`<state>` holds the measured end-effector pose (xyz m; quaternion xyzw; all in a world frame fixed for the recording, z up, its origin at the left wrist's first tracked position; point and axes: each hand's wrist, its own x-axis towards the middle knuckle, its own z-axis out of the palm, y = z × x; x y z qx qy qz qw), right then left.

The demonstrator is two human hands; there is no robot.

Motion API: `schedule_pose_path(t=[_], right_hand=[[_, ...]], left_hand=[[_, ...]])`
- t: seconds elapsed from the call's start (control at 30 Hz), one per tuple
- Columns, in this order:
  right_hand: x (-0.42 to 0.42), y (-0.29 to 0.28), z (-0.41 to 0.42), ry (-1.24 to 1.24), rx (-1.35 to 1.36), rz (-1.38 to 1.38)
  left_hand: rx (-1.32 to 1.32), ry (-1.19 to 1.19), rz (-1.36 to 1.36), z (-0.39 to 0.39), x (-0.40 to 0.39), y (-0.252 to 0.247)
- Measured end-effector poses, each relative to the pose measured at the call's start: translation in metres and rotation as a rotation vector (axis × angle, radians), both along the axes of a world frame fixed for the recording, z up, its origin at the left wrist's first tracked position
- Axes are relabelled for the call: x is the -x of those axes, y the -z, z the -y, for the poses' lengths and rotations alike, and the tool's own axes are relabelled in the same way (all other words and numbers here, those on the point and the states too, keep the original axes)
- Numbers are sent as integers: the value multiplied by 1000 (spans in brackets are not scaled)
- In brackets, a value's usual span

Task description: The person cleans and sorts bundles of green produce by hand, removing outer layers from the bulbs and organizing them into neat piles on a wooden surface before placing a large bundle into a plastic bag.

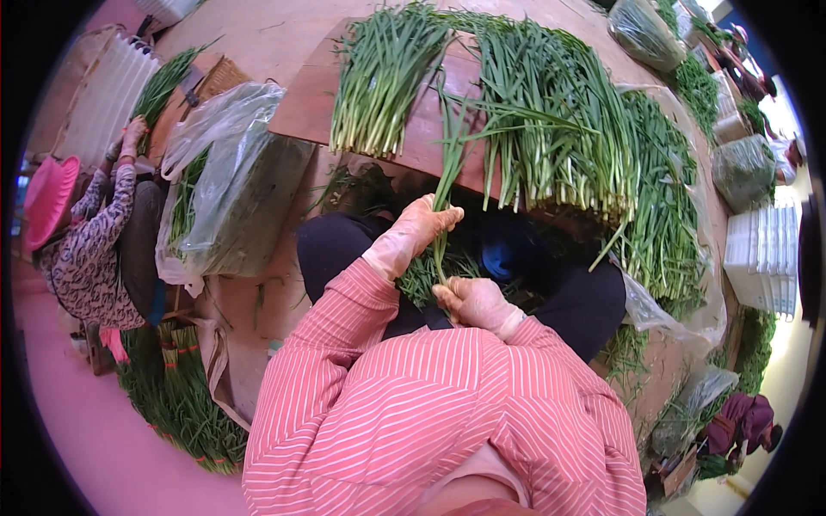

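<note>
My left hand (416,229), in a thin translucent glove, is closed around a few garlic chives (452,155) above my lap. Their green leaves point away from me, over the edge of a reddish wooden board (303,109). Lower down, my gloved right hand (479,304) pinches the pale stem ends between thumb and fingers. On the board lie a neat bundle of chives (377,90) at the left and a larger heap (555,129) at the right. Loose green trimmings (416,284) show between my knees, partly hidden by my hands.
A clear plastic bag (226,174) of greens stands left. More chives (664,213) lie on plastic sheeting at right, near stacked white crates (761,251). A co-worker in a pink hat (48,203) handles greens at far left, above banded bundles (181,387). Other people work at far right.
</note>
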<state>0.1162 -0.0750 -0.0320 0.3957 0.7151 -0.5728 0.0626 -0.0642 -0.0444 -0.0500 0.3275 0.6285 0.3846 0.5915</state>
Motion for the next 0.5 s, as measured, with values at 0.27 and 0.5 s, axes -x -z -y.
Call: schedule_pose_path(t=[0.27,0.5], right_hand=[[7,2,-4,-208,-591,-171],[6,4,-29,-142,-580,-169]], left_hand=[[-104,95,-19,35,36,-63],[-356,-468,-378,25,114,-138]])
